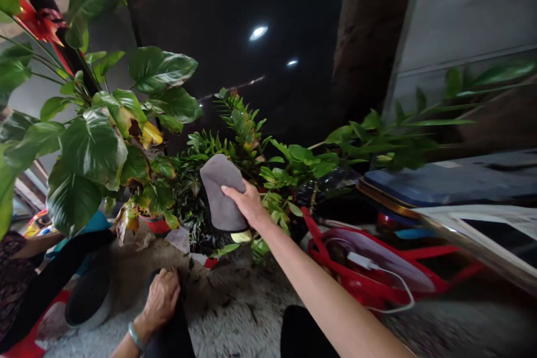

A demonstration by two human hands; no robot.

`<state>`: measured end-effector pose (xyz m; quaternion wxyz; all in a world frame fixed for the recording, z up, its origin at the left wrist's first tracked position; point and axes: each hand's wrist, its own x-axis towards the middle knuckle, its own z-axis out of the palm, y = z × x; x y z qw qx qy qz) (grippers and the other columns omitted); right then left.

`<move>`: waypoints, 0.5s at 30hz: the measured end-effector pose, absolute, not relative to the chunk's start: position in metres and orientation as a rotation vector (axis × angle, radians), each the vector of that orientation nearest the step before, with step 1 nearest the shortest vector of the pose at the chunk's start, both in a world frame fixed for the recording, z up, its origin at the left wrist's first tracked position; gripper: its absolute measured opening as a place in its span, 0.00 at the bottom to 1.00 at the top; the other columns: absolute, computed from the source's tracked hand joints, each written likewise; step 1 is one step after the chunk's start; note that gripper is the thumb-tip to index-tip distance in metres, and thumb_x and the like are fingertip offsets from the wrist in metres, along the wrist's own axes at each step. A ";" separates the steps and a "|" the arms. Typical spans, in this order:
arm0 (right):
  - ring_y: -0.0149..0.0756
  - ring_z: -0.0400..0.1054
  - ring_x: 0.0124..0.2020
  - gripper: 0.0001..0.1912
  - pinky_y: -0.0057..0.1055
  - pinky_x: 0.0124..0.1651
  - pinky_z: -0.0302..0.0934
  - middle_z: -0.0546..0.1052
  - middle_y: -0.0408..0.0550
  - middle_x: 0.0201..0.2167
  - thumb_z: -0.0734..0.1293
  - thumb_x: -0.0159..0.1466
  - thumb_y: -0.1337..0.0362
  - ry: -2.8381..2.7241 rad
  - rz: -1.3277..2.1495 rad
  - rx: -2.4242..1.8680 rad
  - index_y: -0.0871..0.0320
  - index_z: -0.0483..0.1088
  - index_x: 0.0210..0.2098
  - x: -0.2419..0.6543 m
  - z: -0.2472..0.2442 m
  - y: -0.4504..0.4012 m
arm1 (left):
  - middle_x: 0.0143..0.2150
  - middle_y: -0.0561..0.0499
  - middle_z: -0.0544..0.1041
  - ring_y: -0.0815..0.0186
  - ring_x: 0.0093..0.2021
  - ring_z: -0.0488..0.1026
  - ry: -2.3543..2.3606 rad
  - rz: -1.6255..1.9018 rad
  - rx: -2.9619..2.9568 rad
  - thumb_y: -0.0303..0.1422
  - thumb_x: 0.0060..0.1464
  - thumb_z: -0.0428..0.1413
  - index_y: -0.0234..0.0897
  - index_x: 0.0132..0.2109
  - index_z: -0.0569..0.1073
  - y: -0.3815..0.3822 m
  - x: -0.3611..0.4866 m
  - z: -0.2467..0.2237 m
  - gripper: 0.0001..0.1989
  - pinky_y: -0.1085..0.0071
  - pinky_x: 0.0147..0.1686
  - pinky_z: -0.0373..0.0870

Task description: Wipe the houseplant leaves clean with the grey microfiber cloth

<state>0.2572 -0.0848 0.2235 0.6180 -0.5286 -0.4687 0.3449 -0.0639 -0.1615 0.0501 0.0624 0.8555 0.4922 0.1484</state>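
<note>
My right hand (247,201) grips a grey cloth (226,193) with a dark edge, thumb lying over its front. The cloth is among low green plants (281,168) in the middle of the view, and a pale yellow-green leaf (241,236) shows at its lower edge. Behind the cloth, the tips of my fingers are hidden. My left hand (161,296), with a pale bracelet at the wrist, rests on my dark-trousered knee, its fingers curled in and nothing visible in them.
A large leafy plant (94,145) with yellowed leaves fills the left. Below it are a person's arm (36,246) and a dark bucket (88,296). On the right sit a red bag (348,274) with a white cable and a blue-grey flat surface (453,182).
</note>
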 end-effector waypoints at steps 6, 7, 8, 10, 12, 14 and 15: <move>0.50 0.79 0.39 0.16 0.41 0.43 0.71 0.85 0.52 0.36 0.72 0.51 0.59 -1.326 1.063 -1.317 0.58 0.79 0.38 0.246 0.161 -0.124 | 0.39 0.47 0.81 0.54 0.46 0.75 1.848 0.515 2.250 0.28 0.54 0.55 0.39 0.35 0.77 -0.115 -0.062 0.044 0.05 0.60 0.46 0.70; 0.50 0.78 0.41 0.17 0.41 0.44 0.71 0.85 0.53 0.39 0.71 0.53 0.58 -1.348 1.022 -1.287 0.58 0.79 0.41 0.246 0.167 -0.127 | 0.39 0.47 0.81 0.55 0.45 0.76 1.847 0.531 2.200 0.27 0.53 0.56 0.39 0.36 0.77 -0.106 -0.058 0.045 0.06 0.61 0.46 0.71; 0.50 0.78 0.43 0.20 0.41 0.46 0.71 0.84 0.53 0.43 0.71 0.54 0.56 -1.349 0.972 -1.255 0.58 0.78 0.45 0.248 0.177 -0.127 | 0.40 0.47 0.82 0.56 0.45 0.77 1.836 0.585 2.163 0.26 0.52 0.56 0.38 0.37 0.77 -0.096 -0.051 0.047 0.07 0.61 0.47 0.72; 0.49 0.77 0.48 0.25 0.41 0.49 0.70 0.82 0.54 0.48 0.70 0.57 0.54 -1.308 0.853 -1.214 0.57 0.75 0.51 0.251 0.203 -0.116 | 0.44 0.45 0.81 0.58 0.46 0.77 1.799 0.799 2.135 0.25 0.51 0.56 0.38 0.42 0.77 -0.075 -0.031 0.061 0.10 0.62 0.49 0.73; 0.50 0.75 0.51 0.27 0.42 0.53 0.68 0.81 0.55 0.51 0.70 0.56 0.53 -1.221 0.742 -1.236 0.57 0.74 0.53 0.252 0.219 -0.097 | 0.47 0.44 0.80 0.56 0.51 0.76 1.731 1.047 2.185 0.26 0.52 0.56 0.39 0.42 0.76 -0.056 -0.006 0.082 0.11 0.60 0.50 0.73; 0.52 0.75 0.51 0.27 0.44 0.53 0.68 0.82 0.57 0.50 0.70 0.54 0.53 -1.094 0.742 -1.286 0.58 0.74 0.51 0.250 0.212 -0.083 | 0.54 0.42 0.76 0.54 0.58 0.72 1.671 1.246 2.230 0.26 0.53 0.55 0.40 0.43 0.76 -0.041 0.019 0.107 0.10 0.57 0.53 0.73; 0.52 0.76 0.50 0.26 0.45 0.52 0.69 0.82 0.58 0.48 0.69 0.55 0.53 -1.058 0.784 -1.300 0.58 0.74 0.50 0.247 0.200 -0.081 | 0.57 0.41 0.74 0.53 0.60 0.70 1.654 1.316 2.257 0.26 0.54 0.55 0.40 0.44 0.76 -0.034 0.029 0.121 0.11 0.55 0.56 0.71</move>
